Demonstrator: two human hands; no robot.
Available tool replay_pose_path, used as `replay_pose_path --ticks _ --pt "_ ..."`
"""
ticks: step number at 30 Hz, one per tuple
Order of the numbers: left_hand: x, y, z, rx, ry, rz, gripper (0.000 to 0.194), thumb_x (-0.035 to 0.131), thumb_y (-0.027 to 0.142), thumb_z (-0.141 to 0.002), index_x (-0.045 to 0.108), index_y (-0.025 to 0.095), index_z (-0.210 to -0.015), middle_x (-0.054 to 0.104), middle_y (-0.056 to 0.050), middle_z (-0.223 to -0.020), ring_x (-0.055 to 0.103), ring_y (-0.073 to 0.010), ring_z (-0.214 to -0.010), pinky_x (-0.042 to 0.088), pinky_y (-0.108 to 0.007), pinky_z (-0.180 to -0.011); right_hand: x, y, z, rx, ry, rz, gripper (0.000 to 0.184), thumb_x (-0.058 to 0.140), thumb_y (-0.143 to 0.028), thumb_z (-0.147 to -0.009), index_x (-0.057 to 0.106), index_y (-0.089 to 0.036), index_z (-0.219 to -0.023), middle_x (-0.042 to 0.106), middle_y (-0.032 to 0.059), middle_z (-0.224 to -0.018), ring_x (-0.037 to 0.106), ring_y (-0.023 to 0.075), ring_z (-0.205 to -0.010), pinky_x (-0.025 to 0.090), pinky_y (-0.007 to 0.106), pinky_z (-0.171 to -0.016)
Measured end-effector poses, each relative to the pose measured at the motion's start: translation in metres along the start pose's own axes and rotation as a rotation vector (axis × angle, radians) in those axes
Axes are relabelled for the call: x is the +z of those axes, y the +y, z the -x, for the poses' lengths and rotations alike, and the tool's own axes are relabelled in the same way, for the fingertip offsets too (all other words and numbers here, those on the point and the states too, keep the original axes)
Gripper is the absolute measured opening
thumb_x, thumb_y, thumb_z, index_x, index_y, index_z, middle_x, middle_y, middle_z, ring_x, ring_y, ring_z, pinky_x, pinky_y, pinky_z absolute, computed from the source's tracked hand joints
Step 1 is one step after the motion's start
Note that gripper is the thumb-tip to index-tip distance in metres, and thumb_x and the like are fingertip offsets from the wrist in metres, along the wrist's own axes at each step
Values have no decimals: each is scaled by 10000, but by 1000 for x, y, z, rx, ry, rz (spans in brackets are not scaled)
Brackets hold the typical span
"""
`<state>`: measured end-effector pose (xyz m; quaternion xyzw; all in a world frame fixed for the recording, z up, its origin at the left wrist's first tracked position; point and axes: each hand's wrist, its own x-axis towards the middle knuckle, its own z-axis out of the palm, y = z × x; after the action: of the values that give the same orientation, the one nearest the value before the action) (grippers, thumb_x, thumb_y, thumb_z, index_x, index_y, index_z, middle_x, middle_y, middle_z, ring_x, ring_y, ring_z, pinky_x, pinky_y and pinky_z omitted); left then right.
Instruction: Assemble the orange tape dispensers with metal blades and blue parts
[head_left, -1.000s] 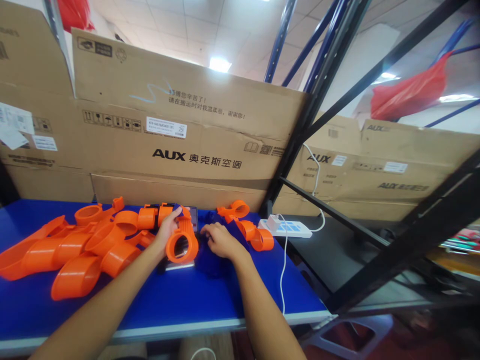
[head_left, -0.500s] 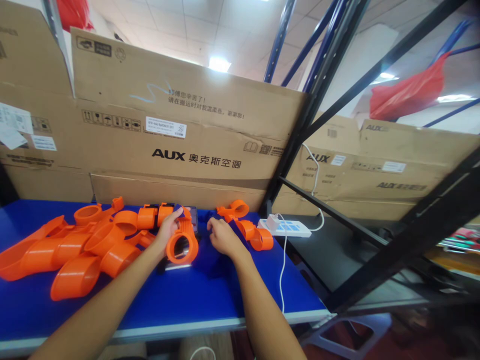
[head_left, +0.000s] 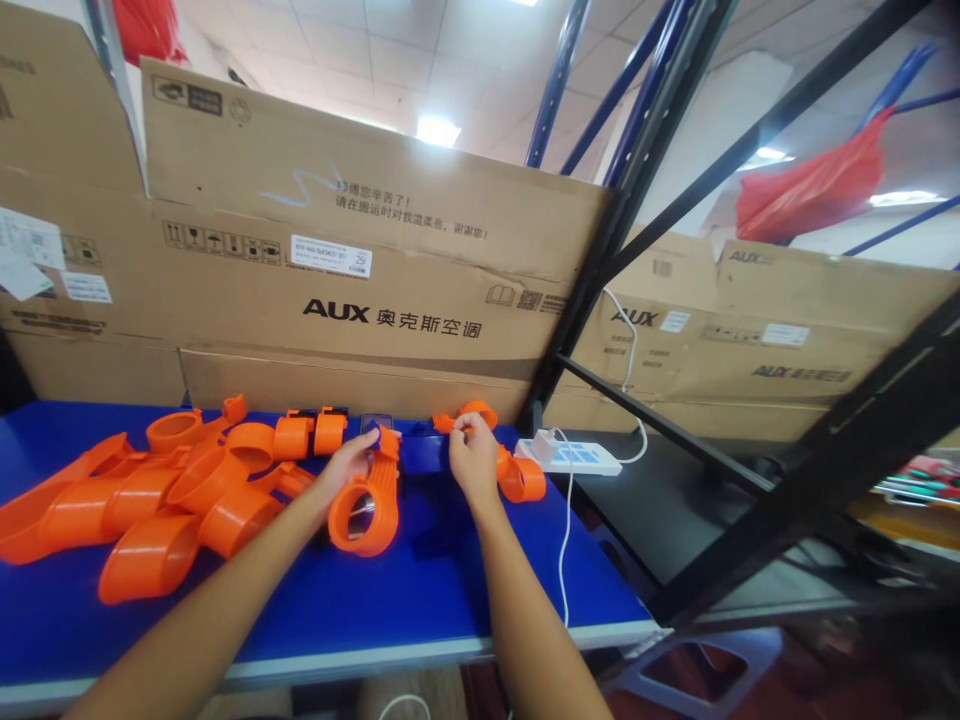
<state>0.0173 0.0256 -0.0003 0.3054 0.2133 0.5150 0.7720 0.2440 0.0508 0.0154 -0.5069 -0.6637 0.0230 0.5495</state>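
Observation:
My left hand (head_left: 352, 462) is closed round the upper end of an orange plastic tape dispenser (head_left: 385, 475), whose open ring hangs down over the table. My right hand (head_left: 472, 450) is closed in a pinch in front of more orange parts; what its fingertips hold is hidden. Between the hands lies a dark blue glossy piece (head_left: 424, 455), and I cannot make out its kind. Two orange rings with black pieces (head_left: 330, 432) stand left of the held dispenser. Behind it shows the edge of a dark flat device (head_left: 377, 422).
A heap of orange dispensers (head_left: 150, 495) covers the left of the blue table (head_left: 337, 620). At right, more orange rings (head_left: 521, 478) lie beside a white power strip (head_left: 577, 455) with a hanging cable. Large cardboard boxes (head_left: 375, 350) and a black rack post (head_left: 585, 300) stand behind.
My right hand has moved right and up, away from the left hand, and the blue piece between them shows more. The held dispenser has dropped slightly and turned.

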Motion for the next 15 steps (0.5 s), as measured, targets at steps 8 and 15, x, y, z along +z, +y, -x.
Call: replay_pose_path --ticks 8,15 --pt "0 -4 1 -62 -67 -37 417 753 304 -865 718 120 -1238 798 -153 -878 771 -277 -699 606 -354 -657 8 -9 7 2 59 -20 186 475 -132 -813 612 -211 -912 628 71 -916 576 233 -819 489 363 -799" --pt "4 -2 10 -77 -91 -32 497 707 403 -897 686 131 -1312 792 -160 -904 770 -282 -719 594 -349 -638 4 -16 6 -31 63 -14 220 464 -101 -850 637 -212 -928 586 90 -993 581 253 -922 486 408 -926"
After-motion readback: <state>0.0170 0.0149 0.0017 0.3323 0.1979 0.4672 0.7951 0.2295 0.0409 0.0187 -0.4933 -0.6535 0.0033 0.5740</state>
